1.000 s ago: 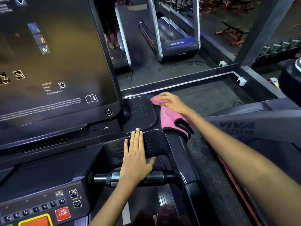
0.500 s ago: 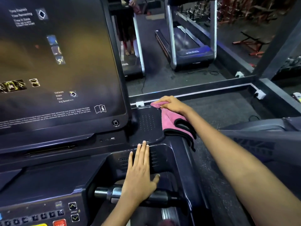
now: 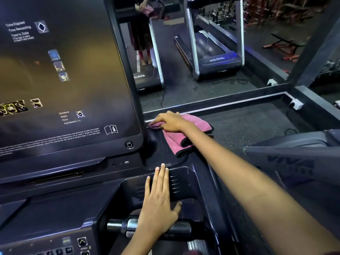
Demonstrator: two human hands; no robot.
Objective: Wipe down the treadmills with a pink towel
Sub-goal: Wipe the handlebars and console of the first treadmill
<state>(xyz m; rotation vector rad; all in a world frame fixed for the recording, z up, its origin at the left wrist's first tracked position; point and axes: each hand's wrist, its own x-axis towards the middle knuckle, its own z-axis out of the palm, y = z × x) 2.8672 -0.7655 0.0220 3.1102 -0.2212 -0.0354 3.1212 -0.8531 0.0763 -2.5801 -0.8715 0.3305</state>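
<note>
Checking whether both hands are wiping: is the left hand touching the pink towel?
Apart. The head view shows the left hand flat on the console's vented panel, with bare dark console between its fingertips and the pink towel, which lies under the right hand.

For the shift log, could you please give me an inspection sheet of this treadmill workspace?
Surface: dark console shelf beside the screen, being wiped.
Job's things: pink towel, partly folded, flat on the shelf.
Clutter: nothing seen.
Grippers: right hand presses on the towel; left hand lies flat on the console, fingers together.
Cables: black cord on the floor mat.
Surroundings: mirror ahead reflecting treadmills.
</note>
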